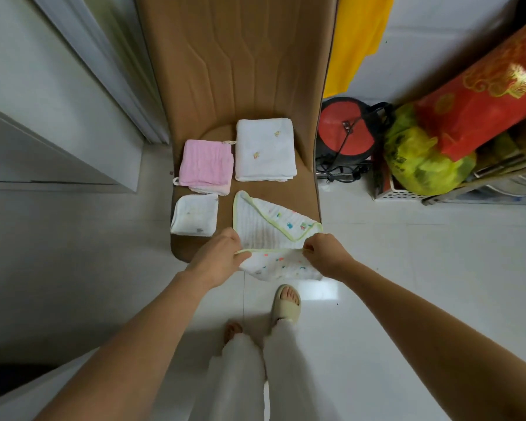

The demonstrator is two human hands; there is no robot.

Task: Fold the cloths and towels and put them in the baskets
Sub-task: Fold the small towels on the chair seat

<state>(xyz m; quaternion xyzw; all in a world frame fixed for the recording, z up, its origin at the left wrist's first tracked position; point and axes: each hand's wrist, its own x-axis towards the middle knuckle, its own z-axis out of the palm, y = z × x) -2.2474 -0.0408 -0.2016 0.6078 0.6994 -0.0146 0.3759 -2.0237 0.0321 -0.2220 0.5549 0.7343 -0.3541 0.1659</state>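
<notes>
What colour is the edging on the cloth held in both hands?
Pale yellow-green, on the white printed cloth; head view shows it.

chair seat [304,189]: two folded cloths [206,166] [194,214] left | folded towel [265,149] back right | half-folded cloth [274,229] front right, overhanging edge

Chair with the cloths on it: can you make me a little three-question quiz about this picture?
1. True or false: the pink cloth on the chair lies already folded.
2. Which cloth do both hands pinch? A) the white towel B) the green-edged cloth C) the small white cloth
3. Fill in: the white towel lies to the ___ of the pink cloth in the picture.

Key
1. True.
2. B: the left hand and right hand each pinch its near edge, and part of it hangs off the front of the seat.
3. Right.
</notes>
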